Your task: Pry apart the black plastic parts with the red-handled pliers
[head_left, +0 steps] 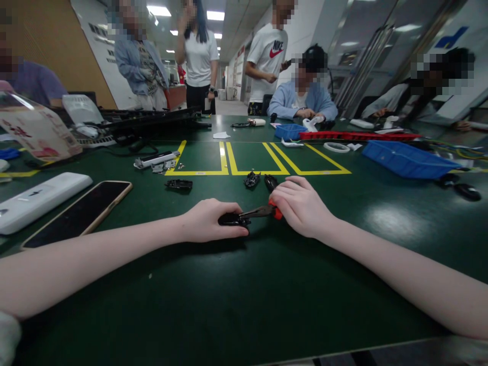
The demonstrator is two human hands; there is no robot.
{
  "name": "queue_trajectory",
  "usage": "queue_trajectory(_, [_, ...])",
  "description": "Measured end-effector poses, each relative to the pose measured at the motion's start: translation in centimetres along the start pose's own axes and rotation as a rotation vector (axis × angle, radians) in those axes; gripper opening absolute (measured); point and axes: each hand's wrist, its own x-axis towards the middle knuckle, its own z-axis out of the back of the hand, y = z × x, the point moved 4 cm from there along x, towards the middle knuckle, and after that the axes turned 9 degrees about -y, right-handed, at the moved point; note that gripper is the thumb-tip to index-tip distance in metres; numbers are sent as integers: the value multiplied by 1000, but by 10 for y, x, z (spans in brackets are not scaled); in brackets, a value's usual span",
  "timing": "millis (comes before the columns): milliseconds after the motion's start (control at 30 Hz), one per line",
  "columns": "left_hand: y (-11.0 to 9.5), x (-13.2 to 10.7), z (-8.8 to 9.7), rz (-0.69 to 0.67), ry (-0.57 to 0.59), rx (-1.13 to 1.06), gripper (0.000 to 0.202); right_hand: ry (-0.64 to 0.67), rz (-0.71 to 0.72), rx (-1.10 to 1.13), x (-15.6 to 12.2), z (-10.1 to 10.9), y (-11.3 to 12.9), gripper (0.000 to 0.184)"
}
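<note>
My left hand [209, 219] is closed around a small black plastic part [231, 219] and pins it to the green table [244, 295]. My right hand [301, 206] grips the red handles of a pair of pliers [263, 211]. The plier jaws point left and bite onto the black part. Two more small black parts [252, 179] [270, 181] lie just beyond my hands, and a third [179, 185] sits further left.
A dark phone [78, 213] and a white device [38, 199] lie at left. Yellow tape boxes [251, 158] mark the table's middle. A blue tray [407, 160] and red strip [358, 135] are at right. Several people stand or sit across the table.
</note>
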Motion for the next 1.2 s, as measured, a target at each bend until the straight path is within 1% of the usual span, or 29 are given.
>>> queue_trajectory(133, [1, 1, -1, -7, 17, 3, 43, -8, 30, 12, -1, -1, 8, 41])
queue_trajectory(200, [1, 1, -1, -6, 16, 0, 43, -5, 22, 23, -1, -1, 9, 41])
queue_trajectory(500, [-3, 0, 1, 6, -8, 4, 42, -6, -146, 135, -1, -1, -7, 41])
queue_trajectory(733, [-3, -1, 1, 6, -8, -1, 43, 8, -198, 239, -2, -2, -5, 44])
queue_trajectory(867, [-2, -2, 0, 15, -25, -6, 51, -12, -240, 269, -3, -6, -10, 44])
queue_trajectory(967, [0, -3, -1, 46, -46, -13, 48, -34, -278, 290, -4, -10, -16, 46])
queue_trajectory(1033, [0, -2, -1, 36, -60, 11, 41, -47, -303, 300, -5, -12, -19, 48])
queue_trajectory(1100, [0, -1, -2, -8, -78, 71, 37, -58, -325, 308, -5, -14, -20, 50])
queue_trajectory(1200, [3, 3, 0, -56, -101, 203, 37, -65, -348, 321, -5, -16, -20, 51])
